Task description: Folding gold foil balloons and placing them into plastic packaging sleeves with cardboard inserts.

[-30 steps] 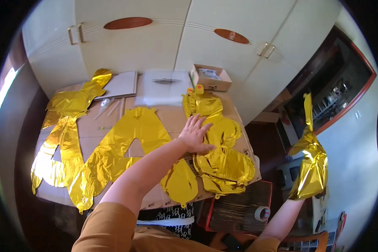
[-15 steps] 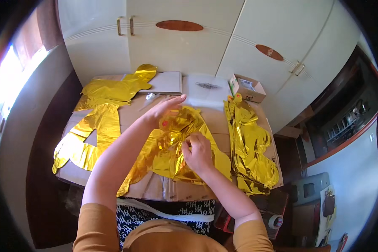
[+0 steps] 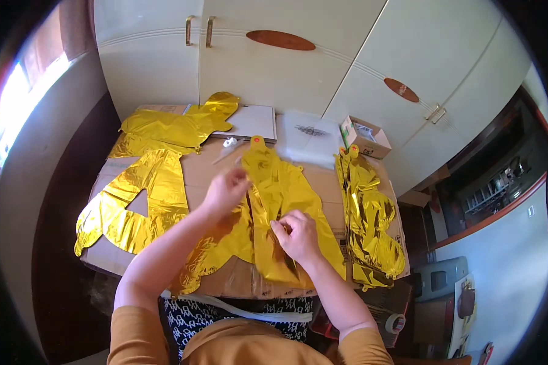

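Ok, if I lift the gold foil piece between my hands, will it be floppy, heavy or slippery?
The gold foil piece will likely be floppy, since it lies flat with soft creases. It should be light for its size, as it looks thin. It may slip easily, given its glossy surface.

Both forearms point(image 3: 338, 292) slant inward, hands point(image 3: 299, 236) part-curled, the left farther forward.
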Action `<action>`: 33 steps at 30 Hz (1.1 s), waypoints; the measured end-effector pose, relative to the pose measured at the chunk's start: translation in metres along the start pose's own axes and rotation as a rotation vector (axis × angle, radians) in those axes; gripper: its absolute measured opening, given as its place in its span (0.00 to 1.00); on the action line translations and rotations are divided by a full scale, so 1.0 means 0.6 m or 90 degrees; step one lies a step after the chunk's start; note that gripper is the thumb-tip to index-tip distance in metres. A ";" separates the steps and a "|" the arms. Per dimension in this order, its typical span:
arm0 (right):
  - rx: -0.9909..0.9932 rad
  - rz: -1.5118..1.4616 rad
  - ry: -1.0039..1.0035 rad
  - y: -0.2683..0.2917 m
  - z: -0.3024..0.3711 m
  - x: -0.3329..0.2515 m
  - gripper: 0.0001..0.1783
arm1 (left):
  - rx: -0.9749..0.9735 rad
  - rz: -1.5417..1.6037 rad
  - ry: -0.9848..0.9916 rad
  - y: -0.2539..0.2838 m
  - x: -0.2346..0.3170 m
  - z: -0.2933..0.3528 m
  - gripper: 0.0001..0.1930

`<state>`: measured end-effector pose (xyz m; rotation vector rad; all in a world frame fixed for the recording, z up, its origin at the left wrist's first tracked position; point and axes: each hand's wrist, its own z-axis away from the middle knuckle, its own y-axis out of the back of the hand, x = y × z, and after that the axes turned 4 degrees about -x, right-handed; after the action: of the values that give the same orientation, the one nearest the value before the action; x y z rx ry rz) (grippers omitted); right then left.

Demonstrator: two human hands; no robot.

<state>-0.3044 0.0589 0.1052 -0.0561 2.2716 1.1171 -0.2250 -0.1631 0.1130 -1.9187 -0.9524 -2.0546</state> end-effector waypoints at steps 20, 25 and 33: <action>-0.128 -0.035 -0.235 -0.096 -0.262 0.162 0.25 | -0.122 -0.508 -0.268 -0.064 -0.019 0.199 0.40; -0.191 0.117 -0.232 -0.110 -0.279 0.152 0.23 | -0.119 -0.508 -0.285 -0.073 -0.016 0.189 0.41; -0.038 -0.086 -0.146 -0.038 -0.283 0.169 0.16 | -0.172 -0.615 -0.227 -0.068 -0.008 0.171 0.42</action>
<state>-0.4651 -0.0581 0.1139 -0.0987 2.0018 1.0619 -0.1607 -0.0759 0.0919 -2.2722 -2.1125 -2.3985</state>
